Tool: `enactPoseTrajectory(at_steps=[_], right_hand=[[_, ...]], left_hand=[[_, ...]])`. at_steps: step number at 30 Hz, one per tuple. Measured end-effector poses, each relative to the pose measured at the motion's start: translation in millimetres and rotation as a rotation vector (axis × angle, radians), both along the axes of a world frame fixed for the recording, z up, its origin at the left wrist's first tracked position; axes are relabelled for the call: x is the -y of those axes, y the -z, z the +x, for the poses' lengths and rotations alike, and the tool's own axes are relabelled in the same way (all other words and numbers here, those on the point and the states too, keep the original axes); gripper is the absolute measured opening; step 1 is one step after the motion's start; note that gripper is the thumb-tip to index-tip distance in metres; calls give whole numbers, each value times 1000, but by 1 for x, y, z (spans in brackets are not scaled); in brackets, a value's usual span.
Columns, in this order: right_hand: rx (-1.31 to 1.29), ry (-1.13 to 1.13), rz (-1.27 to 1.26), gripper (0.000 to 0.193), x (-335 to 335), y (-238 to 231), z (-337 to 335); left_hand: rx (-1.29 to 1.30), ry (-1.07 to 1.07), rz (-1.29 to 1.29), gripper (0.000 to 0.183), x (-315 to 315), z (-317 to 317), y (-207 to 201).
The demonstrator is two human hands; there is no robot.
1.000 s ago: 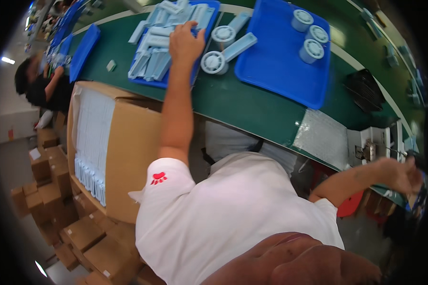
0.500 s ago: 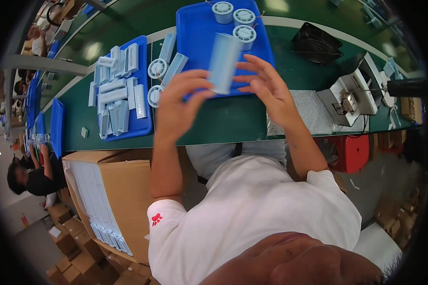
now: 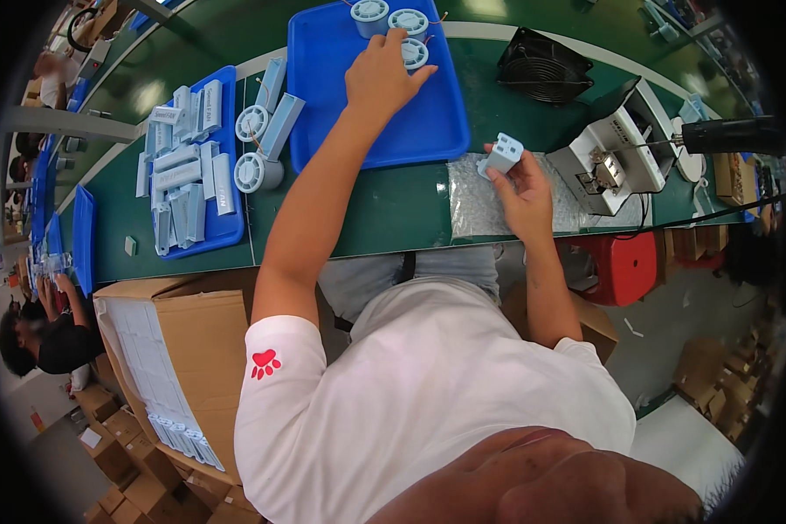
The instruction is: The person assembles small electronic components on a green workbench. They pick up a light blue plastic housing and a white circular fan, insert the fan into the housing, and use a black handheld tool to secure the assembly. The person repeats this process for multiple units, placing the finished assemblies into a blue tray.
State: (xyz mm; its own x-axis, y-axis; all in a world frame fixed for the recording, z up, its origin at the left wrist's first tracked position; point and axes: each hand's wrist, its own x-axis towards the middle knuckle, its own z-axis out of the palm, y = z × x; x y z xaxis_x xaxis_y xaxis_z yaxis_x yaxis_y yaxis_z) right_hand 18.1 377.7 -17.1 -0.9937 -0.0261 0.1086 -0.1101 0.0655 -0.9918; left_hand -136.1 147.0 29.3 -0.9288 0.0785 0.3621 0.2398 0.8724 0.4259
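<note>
My left hand (image 3: 381, 74) reaches over the blue tray (image 3: 380, 144), its fingers and thumb spread around the nearest round light-blue fan unit (image 3: 415, 54). That unit has a slotted round top. Two more such fan units (image 3: 408, 22) stand beside it on the tray's far side, with thin wires. Above the bubble-wrap sheet my right hand (image 3: 527, 194) grips a light-blue plastic housing (image 3: 504, 152), tilted, with square openings in the end that shows. Its far length is hidden from view.
A second blue tray (image 3: 229, 231) holds several light-blue housings; between the trays lie round fan units (image 3: 251, 172). To the right are a black fan (image 3: 546, 65), bubble wrap (image 3: 472, 205) and a white machine (image 3: 603, 157). An open carton (image 3: 203, 367) stands below the bench edge.
My hands have parted. The left has moved up and away to the fan units on the tray; the right has lowered and holds the housing. The view has shifted right.
</note>
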Motion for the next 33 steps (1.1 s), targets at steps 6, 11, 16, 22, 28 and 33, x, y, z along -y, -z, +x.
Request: enactPoseTrajectory(at_steps=[6, 11, 16, 22, 28, 33], right_hand=[[-272, -49, -404, 42, -12, -36, -15], [-418, -218, -683, 45, 6, -78, -44], [-418, -346, -676, 45, 24, -77, -50], [-330, -351, -710, 44, 35, -70, -40], [-290, -322, -572, 50, 52, -73, -24], [-423, -323, -336, 48, 59, -85, -17]], left_hand=[[72, 325, 851, 61, 32, 83, -21], [173, 490, 1039, 60, 39, 137, -30], [183, 528, 1053, 65, 39, 149, -34], [186, 596, 1043, 67, 41, 151, -36], [172, 608, 1078, 66, 40, 153, -35], [140, 606, 1056, 66, 45, 155, -35]])
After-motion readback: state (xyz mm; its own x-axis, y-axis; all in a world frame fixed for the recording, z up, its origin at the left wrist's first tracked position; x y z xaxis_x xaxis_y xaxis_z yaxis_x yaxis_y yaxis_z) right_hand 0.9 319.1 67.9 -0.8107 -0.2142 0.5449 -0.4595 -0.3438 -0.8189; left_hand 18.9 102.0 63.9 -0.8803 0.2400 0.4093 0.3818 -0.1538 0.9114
